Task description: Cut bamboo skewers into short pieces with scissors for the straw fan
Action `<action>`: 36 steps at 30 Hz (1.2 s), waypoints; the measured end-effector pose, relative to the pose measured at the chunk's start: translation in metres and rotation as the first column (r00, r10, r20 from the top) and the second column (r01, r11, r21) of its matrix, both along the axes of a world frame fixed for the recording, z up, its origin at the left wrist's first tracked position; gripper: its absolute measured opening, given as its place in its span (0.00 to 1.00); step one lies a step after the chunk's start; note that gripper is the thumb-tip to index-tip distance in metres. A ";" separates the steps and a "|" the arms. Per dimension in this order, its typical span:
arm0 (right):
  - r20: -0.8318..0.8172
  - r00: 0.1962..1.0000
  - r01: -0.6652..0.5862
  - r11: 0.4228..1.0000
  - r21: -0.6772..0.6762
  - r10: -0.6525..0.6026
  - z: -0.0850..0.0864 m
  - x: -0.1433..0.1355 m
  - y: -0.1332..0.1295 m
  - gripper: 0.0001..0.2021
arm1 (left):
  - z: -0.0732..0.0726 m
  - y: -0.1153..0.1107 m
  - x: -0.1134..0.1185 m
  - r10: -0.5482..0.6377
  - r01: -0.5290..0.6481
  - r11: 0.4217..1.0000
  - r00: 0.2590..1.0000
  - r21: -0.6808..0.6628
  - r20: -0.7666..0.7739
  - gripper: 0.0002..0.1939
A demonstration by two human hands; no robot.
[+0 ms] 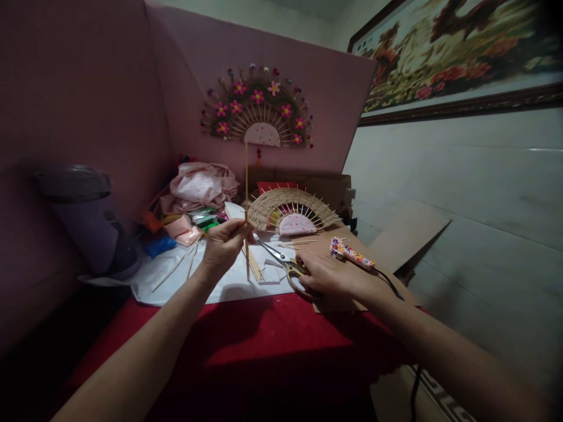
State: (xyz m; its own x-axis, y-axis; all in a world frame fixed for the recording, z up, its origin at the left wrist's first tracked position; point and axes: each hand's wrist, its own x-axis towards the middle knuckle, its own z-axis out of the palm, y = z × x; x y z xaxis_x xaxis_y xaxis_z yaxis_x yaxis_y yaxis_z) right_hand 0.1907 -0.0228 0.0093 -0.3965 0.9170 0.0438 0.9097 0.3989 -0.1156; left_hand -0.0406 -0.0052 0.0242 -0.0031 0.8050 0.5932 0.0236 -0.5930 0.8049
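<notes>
Left-hand grip [226,237] pinches thin stick [247,187] upright; right hand [323,272] at scissors' [276,253] handles, whether closed round them I cannot tell. Woven fan [281,196] stands behind: weaving looks done, pink cloth half-round [298,225] set in, no flowers on it, unlike trimmed fan [257,97] on pink panel [329,111]. I see loose sticks [255,269] cluttering bench [259,328] between hands; corded glue gun [360,258] lies beyond right hand.

A fan [263,211] is standing mid-frame, behind the scissors [280,254]. A glue gun [352,255] is lying on cardboard [323,249] at centre right, while a tumbler [90,228] is standing at middle left.
</notes>
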 end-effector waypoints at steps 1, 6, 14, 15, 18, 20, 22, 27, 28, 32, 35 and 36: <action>-0.002 1.000 0.027 1.000 -0.012 -0.027 0.002 -0.003 0.000 0.11 | 0.000 0.000 0.000 0.022 -0.022 1.000 1.000 0.016 -0.008 0.09; -0.196 0.977 0.061 0.988 -0.139 -0.088 0.017 -0.002 0.002 0.20 | -0.001 0.001 -0.002 0.028 -0.028 1.000 1.000 0.008 -0.004 0.08; -0.710 0.696 -0.164 0.939 -0.302 -0.107 0.030 0.025 -0.021 0.18 | -0.001 -0.002 0.000 -0.113 0.115 0.988 0.993 -0.100 0.032 0.12; -0.729 0.675 -0.166 0.940 -0.297 -0.111 0.030 0.026 -0.025 0.17 | 0.000 -0.003 0.001 -0.116 0.119 0.987 0.993 -0.105 0.039 0.12; -0.760 0.640 -0.141 0.955 -0.260 -0.113 0.031 0.026 -0.035 0.18 | 0.003 -0.005 0.004 -0.130 0.136 0.985 0.990 -0.110 0.063 0.12; -0.755 0.652 -0.143 0.968 -0.208 -0.066 0.033 0.023 -0.041 0.21 | 0.003 -0.006 0.005 -0.139 0.146 0.983 0.988 -0.110 0.072 0.12; -0.732 0.681 -0.153 0.970 -0.189 -0.035 0.037 0.019 -0.047 0.22 | 0.003 -0.007 0.005 -0.142 0.151 0.982 0.986 -0.115 0.087 0.12; -0.660 0.751 -0.124 0.985 -0.119 0.014 0.041 0.010 -0.056 0.24 | 0.005 -0.011 -0.001 -0.160 0.176 0.975 0.979 -0.133 0.125 0.13; -0.650 0.759 -0.122 0.987 -0.105 0.025 0.041 0.009 -0.056 0.24 | 0.006 -0.013 -0.002 -0.174 0.191 0.972 0.976 -0.134 0.129 0.13; -0.677 0.735 -0.165 0.980 -0.113 0.046 0.041 0.008 -0.052 0.23 | 0.012 -0.021 -0.006 -0.294 0.316 0.931 0.946 -0.184 0.138 0.12; -0.722 0.690 -0.223 0.964 -0.145 0.051 0.043 0.006 -0.050 0.21 | 0.015 -0.026 -0.006 -0.413 0.444 0.856 0.896 -0.264 0.165 0.11; -0.733 0.678 -0.234 0.960 -0.156 0.046 0.043 0.005 -0.049 0.20 | 0.014 -0.027 -0.005 -0.440 0.475 0.832 0.880 -0.286 0.182 0.11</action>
State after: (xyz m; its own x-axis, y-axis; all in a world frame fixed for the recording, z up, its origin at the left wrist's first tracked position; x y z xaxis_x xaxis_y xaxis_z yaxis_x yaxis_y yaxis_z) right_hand 0.1957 -0.0718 0.0526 -0.4529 0.8739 0.1767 0.4434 0.3927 -0.8057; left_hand -0.0456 -0.0319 0.0387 0.3646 0.8718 0.3271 -0.2815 -0.2317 0.9312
